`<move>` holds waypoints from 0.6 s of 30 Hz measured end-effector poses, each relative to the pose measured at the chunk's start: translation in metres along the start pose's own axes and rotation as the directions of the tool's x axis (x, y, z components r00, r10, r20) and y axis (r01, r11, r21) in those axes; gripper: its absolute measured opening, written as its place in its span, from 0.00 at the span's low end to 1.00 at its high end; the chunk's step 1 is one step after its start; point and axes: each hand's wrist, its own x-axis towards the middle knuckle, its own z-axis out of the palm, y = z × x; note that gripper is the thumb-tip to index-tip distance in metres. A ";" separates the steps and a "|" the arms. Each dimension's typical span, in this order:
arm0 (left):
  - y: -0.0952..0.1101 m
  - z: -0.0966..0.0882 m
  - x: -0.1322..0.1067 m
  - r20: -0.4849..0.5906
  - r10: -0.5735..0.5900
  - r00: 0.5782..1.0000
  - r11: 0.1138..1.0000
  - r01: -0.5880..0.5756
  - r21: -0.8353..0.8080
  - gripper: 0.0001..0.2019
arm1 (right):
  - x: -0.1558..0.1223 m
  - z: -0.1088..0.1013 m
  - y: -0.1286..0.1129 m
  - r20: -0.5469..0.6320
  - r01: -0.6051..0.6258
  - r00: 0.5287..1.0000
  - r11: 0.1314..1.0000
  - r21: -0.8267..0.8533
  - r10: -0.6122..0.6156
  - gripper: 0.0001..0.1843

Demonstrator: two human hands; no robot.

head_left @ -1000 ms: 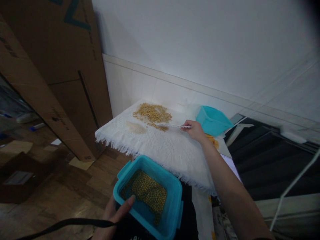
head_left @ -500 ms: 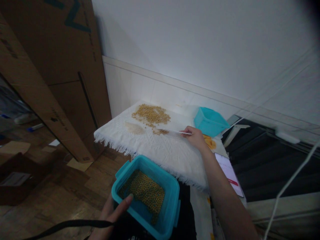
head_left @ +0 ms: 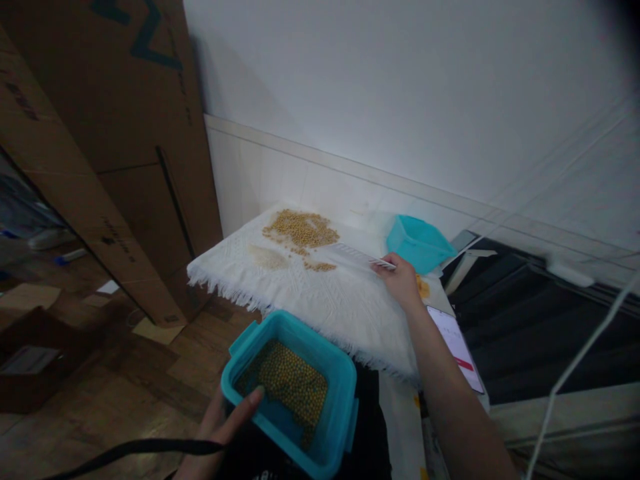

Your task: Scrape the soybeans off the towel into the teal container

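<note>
My left hand (head_left: 233, 423) is closed on the near left rim of a teal plastic bin (head_left: 345, 380), its thumb over the edge. Yellow soybeans (head_left: 290, 373) lie inside the bin, which is held in front of the table's fringed edge. Out over the table, my right hand (head_left: 400, 277) grips a thin, flat, whitish tool (head_left: 357, 253), blurred by motion, so its exact kind is unclear. The tool's far end is near a small line of soybeans (head_left: 320, 267). A larger spread of soybeans (head_left: 303, 228) lies behind, with a pale grain patch (head_left: 267, 258) to its front left.
A white fringed cloth (head_left: 360, 313) covers the table against the wall. At its right stand a second teal bin (head_left: 420, 247), something yellow (head_left: 423, 287) and a phone (head_left: 455, 347). Large cardboard boxes (head_left: 135, 120) rise at left. A black strap (head_left: 150, 448) crosses the lower left.
My right hand has shifted slightly right, and the tool in it has tilted and lifted away from the small line of soybeans. The left hand and its bin have barely moved.
</note>
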 end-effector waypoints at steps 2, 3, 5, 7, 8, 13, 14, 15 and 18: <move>0.003 0.001 -0.002 -0.001 -0.063 0.998 0.998 0.063 0.020 0.28 | -0.006 0.001 0.000 0.000 0.006 1.000 1.000 -0.014 -0.006 0.10; 0.004 0.001 -0.003 0.010 -0.083 0.996 0.996 0.083 0.019 0.29 | -0.009 0.002 0.000 0.006 0.014 1.000 1.000 -0.019 -0.014 0.10; 0.005 0.001 -0.004 0.043 -0.088 0.995 0.996 0.088 0.002 0.31 | -0.016 0.003 -0.001 0.007 0.027 1.000 0.999 -0.029 -0.027 0.09; 0.005 0.000 -0.005 0.052 -0.102 0.993 0.995 0.102 0.010 0.32 | -0.023 0.004 -0.002 0.003 0.032 1.000 0.999 -0.037 -0.031 0.09; 0.004 -0.001 -0.004 0.047 -0.119 0.992 0.993 0.118 0.026 0.32 | -0.025 0.003 -0.002 0.001 0.033 0.999 0.999 -0.040 -0.033 0.09; 0.005 -0.001 -0.004 0.031 -0.127 0.991 0.991 0.126 0.039 0.33 | -0.025 0.001 -0.004 0.000 0.033 0.999 0.999 -0.034 -0.033 0.10; 0.006 0.000 -0.005 0.031 -0.113 0.993 0.993 0.112 0.041 0.33 | -0.021 0.002 -0.006 -0.003 0.029 1.000 0.999 -0.031 -0.029 0.11; 0.007 0.001 -0.005 0.027 -0.099 0.995 0.994 0.097 0.047 0.32 | -0.017 0.005 -0.008 -0.006 0.024 1.000 0.999 -0.026 -0.025 0.12; 0.006 0.003 -0.004 0.008 -0.027 1.000 0.999 0.026 0.045 0.31 | 0.001 0.018 -0.019 -0.001 0.014 1.000 1.000 0.003 -0.014 0.14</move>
